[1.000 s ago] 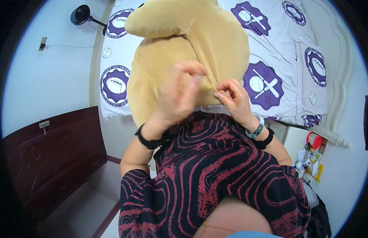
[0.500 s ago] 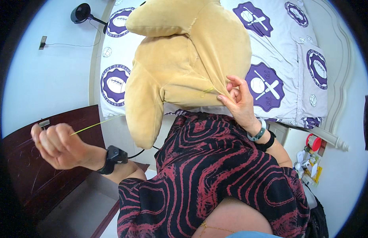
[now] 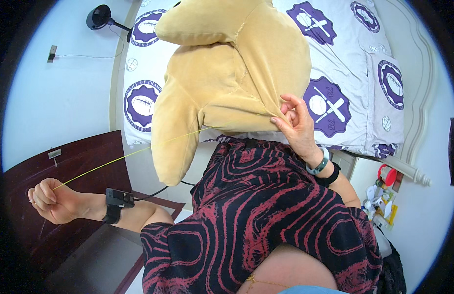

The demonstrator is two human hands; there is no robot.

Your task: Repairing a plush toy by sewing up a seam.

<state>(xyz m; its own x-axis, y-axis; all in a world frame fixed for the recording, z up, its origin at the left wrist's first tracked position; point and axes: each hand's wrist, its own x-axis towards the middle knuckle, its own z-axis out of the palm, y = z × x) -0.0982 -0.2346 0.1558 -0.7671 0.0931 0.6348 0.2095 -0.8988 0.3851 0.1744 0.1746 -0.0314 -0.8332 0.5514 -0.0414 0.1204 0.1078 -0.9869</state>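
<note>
Tan plush toy (image 3: pixel 273 63) lies on the near edge of the bed, over white bedding (image 3: pixel 348 66) with purple emblems. Left hand (image 3: pixel 53 200): far out to the left, fingers curled closed around a yellow-green thread (image 3: pixel 114 160). Thread runs nearly straight rightward, across the toy's near-left limb, to the seam beside the right hand. Right hand (image 3: pixel 296 121): thumb and finger pinch the toy's fabric at its near-right side; other fingers loosely bent.

Bright, even light fills the wall (image 3: pixel 70 98) at left; shadows are soft, straight edges bow outward, the frame's corners fall black.
</note>
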